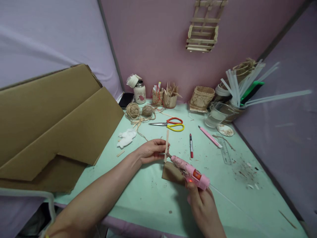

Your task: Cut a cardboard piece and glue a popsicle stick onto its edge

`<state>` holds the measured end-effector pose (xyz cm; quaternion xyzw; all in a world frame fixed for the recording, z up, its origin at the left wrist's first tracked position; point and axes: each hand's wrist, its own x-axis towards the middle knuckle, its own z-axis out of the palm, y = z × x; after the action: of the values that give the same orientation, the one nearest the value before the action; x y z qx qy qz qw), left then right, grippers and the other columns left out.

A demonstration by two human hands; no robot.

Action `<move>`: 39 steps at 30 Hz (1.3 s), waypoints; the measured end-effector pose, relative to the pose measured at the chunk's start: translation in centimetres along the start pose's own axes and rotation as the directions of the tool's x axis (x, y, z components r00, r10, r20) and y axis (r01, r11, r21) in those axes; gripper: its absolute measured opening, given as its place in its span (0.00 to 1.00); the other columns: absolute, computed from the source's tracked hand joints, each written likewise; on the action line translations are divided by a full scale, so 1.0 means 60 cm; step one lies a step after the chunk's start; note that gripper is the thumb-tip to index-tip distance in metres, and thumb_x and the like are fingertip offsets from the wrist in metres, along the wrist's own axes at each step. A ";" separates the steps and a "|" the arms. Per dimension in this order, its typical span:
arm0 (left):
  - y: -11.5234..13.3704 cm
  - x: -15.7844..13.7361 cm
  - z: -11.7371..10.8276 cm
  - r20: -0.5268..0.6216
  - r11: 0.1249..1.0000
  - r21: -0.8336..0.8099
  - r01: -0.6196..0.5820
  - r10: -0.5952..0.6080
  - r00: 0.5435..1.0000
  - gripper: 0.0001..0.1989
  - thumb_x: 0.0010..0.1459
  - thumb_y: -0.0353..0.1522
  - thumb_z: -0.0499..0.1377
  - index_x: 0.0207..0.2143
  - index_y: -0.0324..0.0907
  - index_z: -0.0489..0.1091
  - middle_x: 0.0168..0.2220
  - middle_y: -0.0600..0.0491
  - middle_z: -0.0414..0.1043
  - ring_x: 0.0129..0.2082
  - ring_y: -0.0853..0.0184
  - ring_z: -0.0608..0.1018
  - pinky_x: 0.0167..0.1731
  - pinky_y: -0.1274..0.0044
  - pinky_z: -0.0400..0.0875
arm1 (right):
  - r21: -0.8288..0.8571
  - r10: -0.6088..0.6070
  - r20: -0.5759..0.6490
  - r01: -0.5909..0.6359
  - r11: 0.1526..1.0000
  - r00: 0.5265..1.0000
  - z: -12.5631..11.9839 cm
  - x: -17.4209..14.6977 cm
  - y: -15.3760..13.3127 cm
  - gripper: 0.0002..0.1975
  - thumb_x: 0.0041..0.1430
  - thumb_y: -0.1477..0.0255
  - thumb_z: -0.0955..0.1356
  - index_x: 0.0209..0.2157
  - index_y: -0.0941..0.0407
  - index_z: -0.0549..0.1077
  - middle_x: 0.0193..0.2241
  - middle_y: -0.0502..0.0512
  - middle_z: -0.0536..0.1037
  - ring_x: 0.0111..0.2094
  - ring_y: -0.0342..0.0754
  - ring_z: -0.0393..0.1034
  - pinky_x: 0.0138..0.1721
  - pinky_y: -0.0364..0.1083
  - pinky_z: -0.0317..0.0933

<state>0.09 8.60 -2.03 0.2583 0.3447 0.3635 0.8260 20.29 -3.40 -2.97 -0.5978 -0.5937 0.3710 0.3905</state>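
Observation:
Between the fingers of my left hand (154, 151) is a flat wooden craft stick (167, 140), held upright above the table. My right hand (201, 201) is wrapped round a pink hot glue gun (187, 169), whose red light glows. Its metal nozzle points left and meets, or almost meets, the lower part of the stick; I cannot tell whether they touch. Below the nozzle, a small brown cardboard piece (171, 173) lies on the table, partly covered by the glue gun. Past my left hand are scissors (167, 124) with red and yellow handles.
A large folded cardboard sheet (49, 122) fills the left side. Twine balls (133, 110), a bottle (140, 92) and a cup of craft sticks (170, 99) stand at the back. To the right are a red marker (191, 146), a pink cutter (210, 136), a ruler (225, 150) and a clear cup (215, 115).

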 end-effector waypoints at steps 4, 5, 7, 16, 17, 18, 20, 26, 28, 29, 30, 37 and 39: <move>0.001 0.000 0.000 -0.008 1.000 -0.008 -0.005 0.005 1.000 0.17 0.39 0.28 0.74 0.32 0.34 0.73 0.28 0.51 0.74 0.27 0.68 0.78 0.31 0.77 0.73 | -0.020 0.001 -0.008 -0.001 1.000 1.000 -0.001 0.000 -0.001 0.27 0.62 0.49 0.59 0.32 0.56 0.78 0.11 0.50 0.68 0.18 0.51 0.66 0.22 0.45 0.64; 0.001 0.000 -0.001 -0.011 1.000 -0.009 -0.005 0.005 1.000 0.16 0.40 0.28 0.74 0.32 0.34 0.73 0.28 0.51 0.74 0.27 0.68 0.78 0.31 0.77 0.74 | -0.024 -0.001 -0.008 0.001 1.000 1.000 -0.002 0.000 -0.002 0.27 0.62 0.49 0.59 0.33 0.55 0.78 0.11 0.50 0.67 0.17 0.50 0.65 0.21 0.45 0.64; 0.002 0.000 -0.002 -0.018 1.000 -0.011 -0.008 0.007 1.000 0.15 0.41 0.27 0.73 0.32 0.34 0.74 0.28 0.50 0.74 0.27 0.68 0.78 0.32 0.76 0.74 | -0.028 -0.007 -0.001 0.007 1.000 1.000 -0.002 0.000 -0.003 0.28 0.62 0.49 0.58 0.33 0.56 0.78 0.11 0.50 0.67 0.16 0.49 0.64 0.20 0.45 0.63; 0.005 -0.001 -0.003 -0.047 0.999 -0.040 -0.034 0.032 0.998 0.12 0.43 0.25 0.71 0.31 0.34 0.74 0.26 0.52 0.74 0.27 0.70 0.78 0.38 0.74 0.75 | -0.018 -0.008 0.009 0.008 1.000 1.000 -0.001 -0.003 -0.002 0.26 0.62 0.52 0.60 0.41 0.56 0.79 0.13 0.51 0.71 0.21 0.52 0.69 0.24 0.45 0.66; 0.006 -0.001 -0.002 -0.048 0.998 -0.043 -0.036 0.034 0.998 0.12 0.43 0.25 0.71 0.30 0.34 0.73 0.26 0.52 0.74 0.27 0.70 0.78 0.37 0.74 0.75 | -0.019 -0.007 0.013 0.007 1.000 1.000 -0.001 -0.003 -0.001 0.25 0.62 0.52 0.60 0.40 0.56 0.79 0.13 0.51 0.70 0.21 0.52 0.69 0.24 0.45 0.66; 0.006 -0.001 -0.002 -0.050 0.998 -0.044 -0.037 0.035 0.998 0.12 0.43 0.24 0.71 0.30 0.34 0.73 0.26 0.52 0.74 0.27 0.70 0.78 0.37 0.75 0.75 | -0.020 -0.009 0.017 0.009 1.000 1.000 -0.001 -0.003 -0.001 0.25 0.62 0.52 0.60 0.40 0.56 0.79 0.12 0.51 0.69 0.20 0.52 0.68 0.24 0.45 0.66; 0.006 -0.001 -0.002 -0.054 0.998 -0.043 -0.038 0.036 0.998 0.11 0.44 0.24 0.71 0.30 0.34 0.73 0.26 0.52 0.73 0.27 0.70 0.78 0.36 0.76 0.75 | -0.024 -0.017 0.020 0.018 1.000 1.000 -0.001 -0.003 -0.001 0.25 0.62 0.52 0.60 0.39 0.55 0.79 0.13 0.50 0.69 0.19 0.51 0.67 0.23 0.45 0.65; 0.006 0.000 -0.003 -0.070 0.999 -0.037 -0.033 0.031 0.997 0.11 0.45 0.24 0.71 0.30 0.34 0.73 0.26 0.51 0.74 0.27 0.70 0.78 0.35 0.77 0.76 | -0.047 -0.045 0.041 0.047 0.998 0.998 -0.005 -0.002 -0.006 0.24 0.64 0.54 0.59 0.37 0.55 0.80 0.13 0.51 0.70 0.19 0.50 0.67 0.26 0.46 0.67; 0.006 0.001 -0.003 -0.077 0.999 -0.038 -0.034 0.031 0.997 0.10 0.45 0.23 0.70 0.30 0.34 0.73 0.26 0.51 0.74 0.27 0.69 0.78 0.35 0.77 0.76 | -0.048 -0.047 0.061 0.050 0.998 0.997 -0.007 -0.001 -0.008 0.24 0.64 0.55 0.59 0.41 0.56 0.79 0.18 0.52 0.74 0.24 0.51 0.71 0.29 0.46 0.69; 0.006 0.001 -0.003 -0.080 0.999 -0.038 -0.034 0.031 0.996 0.10 0.45 0.23 0.70 0.30 0.34 0.73 0.26 0.51 0.74 0.27 0.69 0.78 0.35 0.77 0.76 | -0.046 -0.048 0.080 0.052 0.998 0.996 -0.008 0.000 -0.009 0.24 0.64 0.56 0.59 0.44 0.56 0.78 0.21 0.54 0.77 0.26 0.52 0.72 0.31 0.46 0.69; 0.007 0.001 -0.004 -0.081 0.999 -0.038 -0.035 0.032 0.996 0.10 0.46 0.23 0.70 0.30 0.34 0.73 0.26 0.50 0.74 0.27 0.69 0.78 0.35 0.77 0.76 | -0.046 -0.049 0.099 0.054 0.998 0.994 -0.009 0.000 -0.010 0.24 0.64 0.57 0.59 0.46 0.57 0.77 0.25 0.55 0.79 0.30 0.52 0.74 0.34 0.47 0.70; 0.011 0.000 -0.007 -0.089 0.996 -0.060 -0.068 0.062 0.994 0.08 0.49 0.23 0.68 0.31 0.35 0.73 0.27 0.52 0.73 0.27 0.71 0.78 0.34 0.78 0.77 | -0.127 -0.077 0.090 0.088 0.988 0.993 -0.051 -0.005 -0.021 0.23 0.63 0.57 0.60 0.49 0.55 0.76 0.40 0.59 0.81 0.45 0.56 0.73 0.44 0.48 0.69; 0.013 -0.001 -0.006 -0.093 0.996 -0.058 -0.075 0.069 0.993 0.07 0.49 0.23 0.68 0.32 0.35 0.73 0.28 0.52 0.73 0.28 0.71 0.78 0.34 0.78 0.77 | -0.202 -0.130 0.043 0.136 0.970 0.991 -0.086 0.000 -0.009 0.23 0.62 0.57 0.60 0.51 0.53 0.74 0.39 0.58 0.80 0.45 0.55 0.73 0.43 0.48 0.68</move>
<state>-0.53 9.06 -1.70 0.2282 0.3609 0.4148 0.8035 24.71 -3.56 -0.31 -0.5883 -0.6731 0.2897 0.3420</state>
